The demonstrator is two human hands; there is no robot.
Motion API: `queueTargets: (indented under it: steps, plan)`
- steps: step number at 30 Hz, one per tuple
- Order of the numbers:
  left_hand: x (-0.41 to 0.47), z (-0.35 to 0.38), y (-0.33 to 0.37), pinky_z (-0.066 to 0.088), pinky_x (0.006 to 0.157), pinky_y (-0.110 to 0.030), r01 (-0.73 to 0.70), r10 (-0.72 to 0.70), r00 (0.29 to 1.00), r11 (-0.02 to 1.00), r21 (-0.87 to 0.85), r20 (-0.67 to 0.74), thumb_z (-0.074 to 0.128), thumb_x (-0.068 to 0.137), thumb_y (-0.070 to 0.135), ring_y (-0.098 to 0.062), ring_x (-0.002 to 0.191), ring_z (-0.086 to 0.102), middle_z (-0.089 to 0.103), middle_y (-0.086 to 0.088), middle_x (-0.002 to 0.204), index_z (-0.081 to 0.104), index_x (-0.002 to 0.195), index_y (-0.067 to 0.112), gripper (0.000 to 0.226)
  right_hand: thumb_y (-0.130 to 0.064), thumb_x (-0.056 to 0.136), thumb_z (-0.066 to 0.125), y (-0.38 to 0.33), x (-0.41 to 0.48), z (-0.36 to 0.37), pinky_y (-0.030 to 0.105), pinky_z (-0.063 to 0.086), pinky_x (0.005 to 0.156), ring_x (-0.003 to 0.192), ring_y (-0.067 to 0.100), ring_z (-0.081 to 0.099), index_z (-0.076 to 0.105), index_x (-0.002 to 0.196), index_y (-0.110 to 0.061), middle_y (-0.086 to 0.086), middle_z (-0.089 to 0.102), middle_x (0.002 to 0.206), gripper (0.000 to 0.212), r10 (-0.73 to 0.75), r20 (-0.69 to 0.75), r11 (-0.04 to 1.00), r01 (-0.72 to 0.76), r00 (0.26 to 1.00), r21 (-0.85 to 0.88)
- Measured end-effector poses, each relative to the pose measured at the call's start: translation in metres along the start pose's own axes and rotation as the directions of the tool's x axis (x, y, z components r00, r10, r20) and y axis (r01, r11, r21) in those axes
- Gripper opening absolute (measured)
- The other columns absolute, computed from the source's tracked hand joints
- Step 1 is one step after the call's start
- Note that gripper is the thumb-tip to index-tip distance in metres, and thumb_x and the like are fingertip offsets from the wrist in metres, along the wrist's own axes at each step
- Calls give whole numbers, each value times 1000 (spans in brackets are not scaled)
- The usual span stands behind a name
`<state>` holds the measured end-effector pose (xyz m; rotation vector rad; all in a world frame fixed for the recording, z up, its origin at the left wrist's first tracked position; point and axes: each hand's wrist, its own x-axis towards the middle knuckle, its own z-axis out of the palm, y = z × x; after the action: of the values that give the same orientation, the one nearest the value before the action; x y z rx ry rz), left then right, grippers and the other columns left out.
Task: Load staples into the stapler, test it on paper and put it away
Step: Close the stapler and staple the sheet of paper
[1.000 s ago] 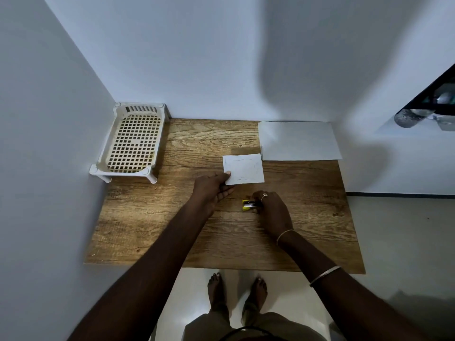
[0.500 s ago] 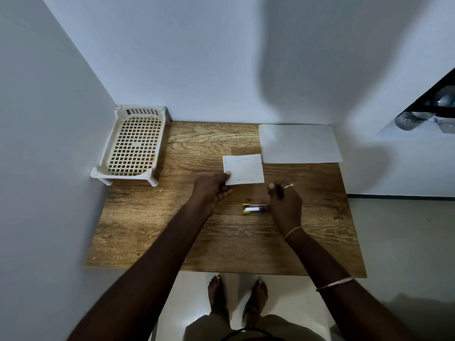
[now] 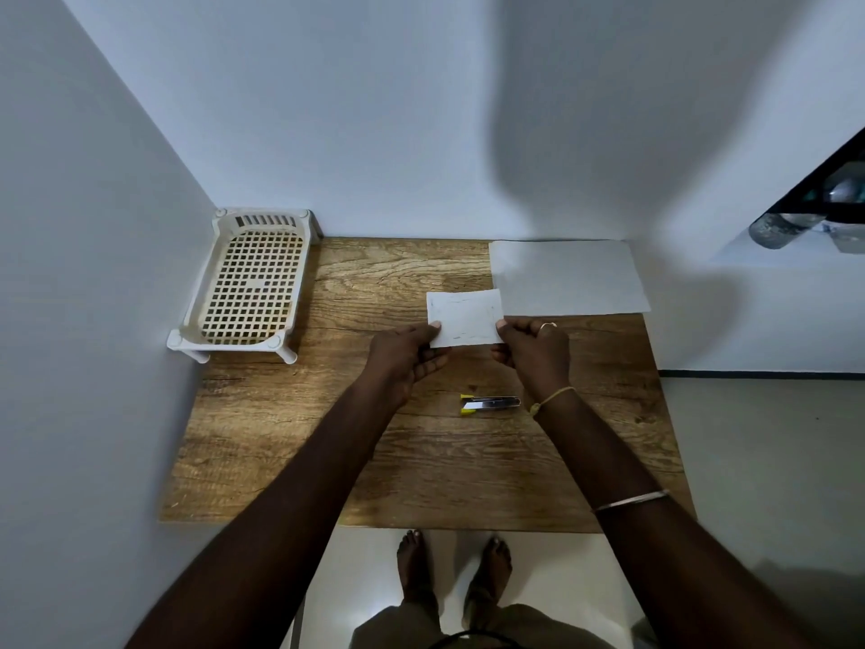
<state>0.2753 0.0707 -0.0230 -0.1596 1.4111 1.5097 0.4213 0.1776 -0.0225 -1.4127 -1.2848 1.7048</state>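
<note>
A small white piece of paper (image 3: pixel 464 317) is held over the wooden table (image 3: pixel 290 442) near its middle. My left hand (image 3: pixel 406 358) pinches its lower left corner and my right hand (image 3: pixel 533 349) pinches its lower right edge. The small stapler (image 3: pixel 489 404), yellow and silver, lies flat on the table just below my hands, with neither hand touching it.
A cream slotted plastic tray (image 3: pixel 248 283) on short legs stands at the table's back left corner against the wall. A larger white sheet (image 3: pixel 568 278) lies at the back right. My bare feet (image 3: pixel 451 566) are on the floor below the table's front edge.
My right hand has let go of the stapler, left it lying on the table, and moved up to grip the small paper's right side. My left hand kept its hold.
</note>
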Motion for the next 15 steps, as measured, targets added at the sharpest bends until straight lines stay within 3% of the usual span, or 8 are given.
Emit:
queueTargets:
  steps: [4,10,15]
  plan:
    - [3,-1,0,64,74,-37,3,-2,1000,1000,16,-14,74,90,8,-31,100,75,75,-19,107,67,102,2,15,-7,89,73,5,4,2,29,60,59,62,16,69,73,102,-2,15,75,93,14,14,-9,1000,-14,1000,1]
    - [10,-3,0,63,66,-33,-32,32,999,999,16,-20,75,89,9,-21,76,77,78,-11,86,66,89,6,10,-5,88,74,7,12,4,23,54,50,53,12,68,75,94,-4,10,75,79,6,11,3,1000,-11,1000,-19]
    - [18,-4,5,64,68,-33,-37,38,998,999,27,-40,76,88,9,-23,80,75,76,-12,90,65,85,8,11,-6,88,74,7,20,10,26,56,53,53,14,69,74,87,-9,11,75,78,3,36,4,999,-35,999,-32]
